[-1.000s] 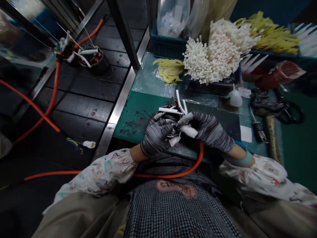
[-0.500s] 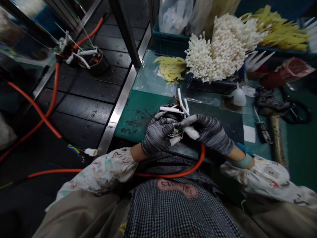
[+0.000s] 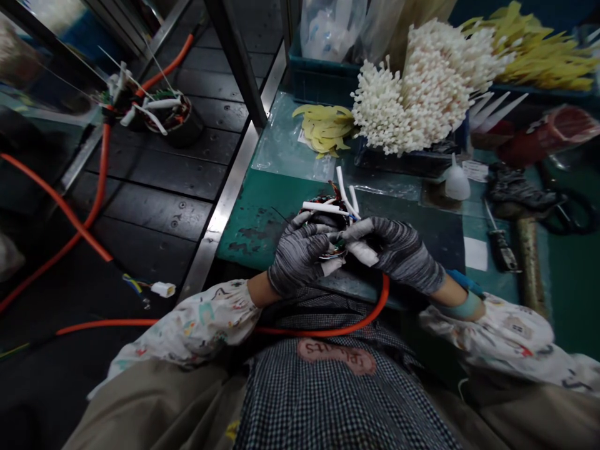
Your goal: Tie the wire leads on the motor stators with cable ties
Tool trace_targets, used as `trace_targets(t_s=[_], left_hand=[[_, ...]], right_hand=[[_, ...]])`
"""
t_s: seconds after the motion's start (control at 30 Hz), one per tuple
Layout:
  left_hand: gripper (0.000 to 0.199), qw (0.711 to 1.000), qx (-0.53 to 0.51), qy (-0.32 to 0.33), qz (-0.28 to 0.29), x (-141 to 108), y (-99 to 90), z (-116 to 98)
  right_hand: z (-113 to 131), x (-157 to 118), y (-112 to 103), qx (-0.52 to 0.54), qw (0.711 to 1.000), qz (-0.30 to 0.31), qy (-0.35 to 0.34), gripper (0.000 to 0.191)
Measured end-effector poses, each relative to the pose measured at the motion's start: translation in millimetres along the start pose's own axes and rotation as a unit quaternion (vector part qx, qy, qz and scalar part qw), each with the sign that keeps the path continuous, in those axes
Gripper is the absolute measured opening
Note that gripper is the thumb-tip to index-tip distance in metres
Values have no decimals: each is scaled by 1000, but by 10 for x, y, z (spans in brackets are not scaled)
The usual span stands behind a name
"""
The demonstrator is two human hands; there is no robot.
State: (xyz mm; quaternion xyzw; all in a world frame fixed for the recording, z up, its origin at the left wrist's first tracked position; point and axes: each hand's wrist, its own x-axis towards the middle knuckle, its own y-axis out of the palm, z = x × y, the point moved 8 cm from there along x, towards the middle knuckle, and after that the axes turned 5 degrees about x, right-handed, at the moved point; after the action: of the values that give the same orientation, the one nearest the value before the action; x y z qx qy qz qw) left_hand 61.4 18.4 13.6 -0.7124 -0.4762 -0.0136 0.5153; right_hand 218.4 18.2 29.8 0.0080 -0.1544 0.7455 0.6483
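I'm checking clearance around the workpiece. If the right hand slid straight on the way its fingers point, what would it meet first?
The right hand points leftward; its fingertips already nearly meet the left hand over the wound coil part, so the left hand's fingers likely come first.

L hand [image 3: 297, 257], R hand [image 3: 400, 253], gripping stator [image 3: 328, 219]

Grey striped knit gloves, white patterned sleeves, checked apron, khaki trousers.
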Motion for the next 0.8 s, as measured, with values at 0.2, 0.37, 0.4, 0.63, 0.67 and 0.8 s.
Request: trace_targets(t_s=[0.2,0.37,0.4,0.63,0.67,0.8], left_hand=[[24,1000,3,-11,13,-8,36,25],[15,1000,0,0,1,0,13,-2],[15,1000,4,-1,2,6,7,-7],[16,1000,0,-7,17,33,10,-18],[17,1000,1,-6,15,34,14,-18],[15,1000,-13,-9,-6,40,4,-13]], right_hand=[[-21,-4,-3,-27,1000,4,-4,8],[11,-24,31,-36,998,25,-44,9],[11,-31,45,-39,997,38,-53,11],[-201,-156,202,-55,990,127,2,17],[-203,-181,179,-71,991,116,-7,18],[-54,-326,120,-130,974,135,-130,18]])
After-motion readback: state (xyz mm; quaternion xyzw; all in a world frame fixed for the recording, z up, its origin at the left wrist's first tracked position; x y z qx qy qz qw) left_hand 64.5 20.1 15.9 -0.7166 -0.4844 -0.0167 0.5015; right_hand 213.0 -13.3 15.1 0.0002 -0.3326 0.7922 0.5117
